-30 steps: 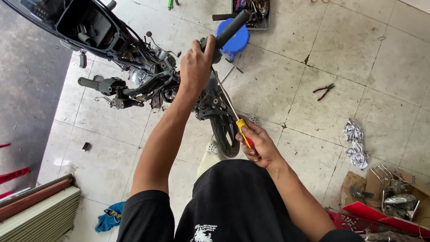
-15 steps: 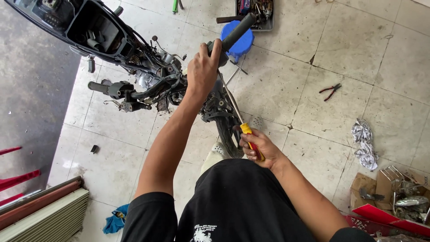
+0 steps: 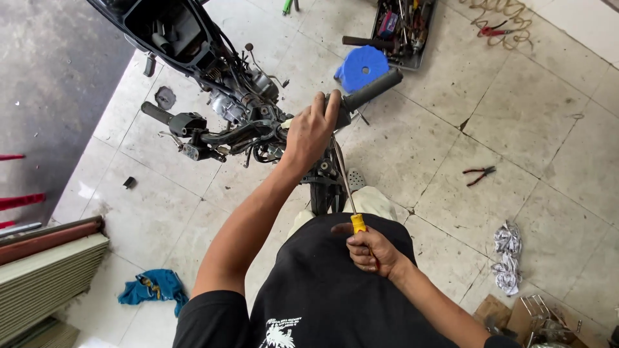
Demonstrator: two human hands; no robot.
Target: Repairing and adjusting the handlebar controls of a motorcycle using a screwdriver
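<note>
The person stands over a stripped motorcycle [image 3: 213, 84] that runs from the far left toward the near middle of the tiled floor [image 3: 529, 122], its bodywork off and its engine and wiring bare. The left hand [image 3: 311, 132] is closed around the handlebar [image 3: 258, 132] just inside the right-side black rubber grip [image 3: 373, 90], fingers curled over the top of the bar. The other grip [image 3: 157, 113] sticks out to the left, well apart from the hand.

The right hand [image 3: 369, 250] sits near the person's waist, wrapped firmly around the yellow handle of a long screwdriver [image 3: 346, 187]. Its thin metal shaft rises away from the hand toward the steering head, passing just beside the front wheel [image 3: 327, 193]; the tip seems to end close under the left hand, though exactly what it touches cannot be made out.

Far from the person, a round blue plastic stool [image 3: 362, 68] stands just beyond the right grip, and a dark tray of tools [image 3: 403, 29] lies behind it. On the right, a pair of pliers [image 3: 480, 174] lies alone on the tiles, with a crumpled grey rag [image 3: 508, 258] nearer. A blue cloth [image 3: 153, 287] lies on the near left, beside stacked long panels [image 3: 48, 270]. A cardboard box [image 3: 529, 319] with metal parts sits at the near right corner.
</note>
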